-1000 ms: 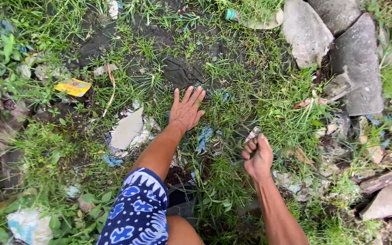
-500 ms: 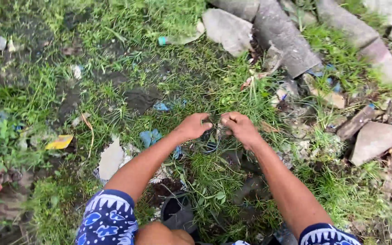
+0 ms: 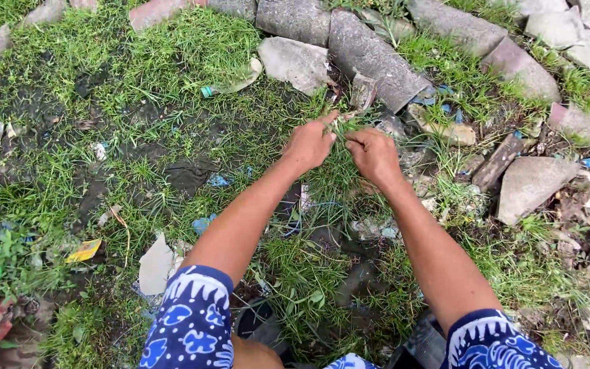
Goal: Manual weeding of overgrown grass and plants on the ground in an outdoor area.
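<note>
Over littered ground, left hand (image 3: 311, 144) and right hand (image 3: 374, 154); grips pinching grass tuft (image 3: 341, 125).

Broken grey slabs (image 3: 370, 55) crowded close beyond both hands, walling off the far side. More rubble (image 3: 534, 184) blocked the right. Leftward, low grass (image 3: 138, 89) with flat litter scraps (image 3: 155, 263) lay open to pass.
</note>
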